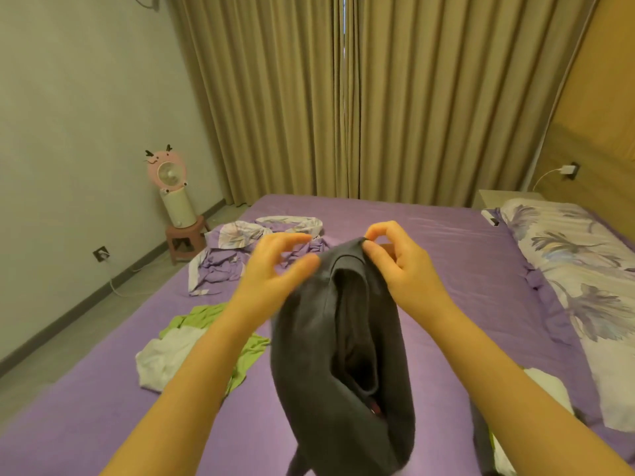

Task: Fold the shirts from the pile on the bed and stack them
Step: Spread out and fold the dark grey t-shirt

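Observation:
A dark grey shirt [309,355] hangs in the air over the purple bed [429,242], its opening facing me. My right hand [395,259] pinches the shirt's top edge between thumb and forefinger. My left hand [275,266] is just left of that edge; its thumb touches the cloth, while the curved fingers stay apart from the thumb and grip nothing. A green shirt [247,352] and a white shirt [165,359] lie crumpled together on the bed to the left. More white cloth [549,389] lies at the lower right, partly hidden by my right forearm.
A crumpled purple floral duvet [233,249] lies at the bed's far left. A floral pillow [577,262] runs along the right side by the headboard. A pink fan [170,173] stands on a stool [182,242] on the floor to the left. Curtains hang behind the bed.

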`<state>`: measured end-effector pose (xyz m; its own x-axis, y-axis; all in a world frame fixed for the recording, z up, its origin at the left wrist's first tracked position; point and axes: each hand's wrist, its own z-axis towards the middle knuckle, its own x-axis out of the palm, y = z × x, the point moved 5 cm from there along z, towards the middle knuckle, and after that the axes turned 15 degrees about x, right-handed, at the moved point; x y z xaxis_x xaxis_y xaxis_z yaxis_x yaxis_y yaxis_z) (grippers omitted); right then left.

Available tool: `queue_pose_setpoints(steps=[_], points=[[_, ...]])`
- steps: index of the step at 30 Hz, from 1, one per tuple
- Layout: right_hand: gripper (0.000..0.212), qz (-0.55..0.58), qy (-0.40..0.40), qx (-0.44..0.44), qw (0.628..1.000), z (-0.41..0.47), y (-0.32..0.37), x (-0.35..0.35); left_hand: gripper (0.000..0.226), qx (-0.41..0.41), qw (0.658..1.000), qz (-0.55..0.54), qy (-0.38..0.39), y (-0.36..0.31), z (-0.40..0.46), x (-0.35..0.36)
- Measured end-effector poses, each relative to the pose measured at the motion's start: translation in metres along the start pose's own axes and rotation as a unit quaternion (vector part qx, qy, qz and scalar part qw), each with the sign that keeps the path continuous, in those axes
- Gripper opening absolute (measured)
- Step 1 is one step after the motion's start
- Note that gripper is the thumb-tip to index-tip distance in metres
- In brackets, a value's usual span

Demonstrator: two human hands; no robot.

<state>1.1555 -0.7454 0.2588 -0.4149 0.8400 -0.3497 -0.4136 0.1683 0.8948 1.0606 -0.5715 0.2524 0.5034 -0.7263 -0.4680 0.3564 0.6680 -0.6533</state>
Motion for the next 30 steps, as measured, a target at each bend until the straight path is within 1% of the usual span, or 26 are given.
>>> queue_pose_setpoints(steps=[1,2,3,4,6,7,9,10,11,12,13,15,17,18,20,21,22,23,24,25,26,27,28,29,30], points=[[0.007,0.019,0.018,0.007,1.000,0.004,0.004,0.003,0.048,-0.003,0.997,-0.060,0.055,-0.005,-0.003,0.014],[0.007,0.030,0.037,0.017,0.999,0.008,0.005,0.006,0.056,-0.019,0.987,-0.119,0.103,-0.012,-0.005,0.030],[0.007,0.027,0.046,0.022,0.998,0.011,0.004,0.008,0.055,-0.033,0.978,-0.163,0.125,-0.015,-0.007,0.044],[0.005,0.021,0.044,0.025,0.999,0.012,0.003,0.008,0.046,-0.043,0.976,-0.178,0.117,-0.016,-0.007,0.054],[0.002,0.029,0.030,0.045,0.998,0.011,-0.008,0.002,0.018,-0.061,0.987,-0.138,0.052,-0.017,0.003,0.059],[0.009,0.061,0.038,0.069,0.995,0.006,-0.017,-0.002,0.011,-0.078,0.989,-0.125,0.020,-0.015,0.007,0.059],[0.022,0.129,0.100,0.140,0.977,-0.012,-0.046,-0.003,0.018,-0.124,0.979,-0.160,-0.012,-0.009,0.014,0.061],[0.025,0.134,0.136,0.164,0.968,-0.024,-0.060,0.000,0.022,-0.143,0.972,-0.185,-0.013,-0.007,0.017,0.062],[0.023,0.123,0.159,0.181,0.963,-0.037,-0.074,0.002,0.023,-0.157,0.967,-0.203,-0.009,-0.006,0.020,0.062],[0.019,0.122,0.163,0.196,0.959,-0.047,-0.085,0.003,0.025,-0.167,0.963,-0.212,-0.001,-0.006,0.023,0.062],[0.017,0.128,0.149,0.209,0.958,-0.054,-0.093,0.002,0.026,-0.176,0.960,-0.216,0.008,-0.004,0.025,0.062],[0.016,0.160,0.101,0.237,0.953,-0.056,-0.101,-0.003,0.023,-0.196,0.958,-0.206,0.040,0.001,0.024,0.062],[0.019,0.198,0.085,0.252,0.943,-0.051,-0.097,-0.006,0.013,-0.205,0.951,-0.209,0.098,0.007,0.017,0.060],[0.020,0.221,0.088,0.257,0.937,-0.047,-0.093,-0.005,0.015,-0.201,0.944,-0.226,0.129,0.009,0.010,0.061],[0.026,0.268,0.093,0.271,0.920,-0.041,-0.087,-0.003,0.039,-0.190,0.933,-0.254,0.172,0.010,-0.012,0.063],[0.027,0.288,0.095,0.279,0.911,-0.038,-0.084,-0.002,0.052,-0.182,0.939,-0.246,0.157,0.009,-0.023,0.063],[0.028,0.309,0.097,0.286,0.902,-0.037,-0.082,0.000,0.061,-0.162,0.956,-0.219,0.106,0.008,-0.035,0.060],[0.028,0.324,0.094,0.292,0.895,-0.036,-0.081,0.002,0.062,-0.127,0.976,-0.177,0.025,0.005,-0.048,0.054],[0.028,0.338,0.096,0.296,0.888,-0.035,-0.078,0.004,0.055,-0.089,0.984,-0.140,-0.061,-0.001,-0.062,0.049],[0.028,0.345,0.096,0.297,0.885,-0.035,-0.078,0.006,0.045,-0.067,0.984,-0.122,-0.111,-0.007,-0.076,0.048],[0.027,0.350,0.099,0.298,0.883,-0.034,-0.076,0.009,0.041,-0.068,0.982,-0.130,-0.119,-0.014,-0.086,0.052],[0.026,0.352,0.101,0.298,0.882,-0.034,-0.076,0.012,0.043,-0.081,0.982,-0.144,-0.092,-0.019,-0.094,0.062],[0.025,0.355,0.101,0.298,0.880,-0.034,-0.075,0.015,0.046,-0.097,0.984,-0.144,-0.042,-0.020,-0.098,0.073],[0.025,0.353,0.097,0.296,0.882,-0.033,-0.076,0.016,0.046,-0.114,0.986,-0.121,0.005,-0.020,-0.100,0.082],[0.024,0.348,0.090,0.294,0.886,-0.032,-0.076,0.015,0.037,-0.127,0.986,-0.107,0.027,-0.018,-0.097,0.085]])
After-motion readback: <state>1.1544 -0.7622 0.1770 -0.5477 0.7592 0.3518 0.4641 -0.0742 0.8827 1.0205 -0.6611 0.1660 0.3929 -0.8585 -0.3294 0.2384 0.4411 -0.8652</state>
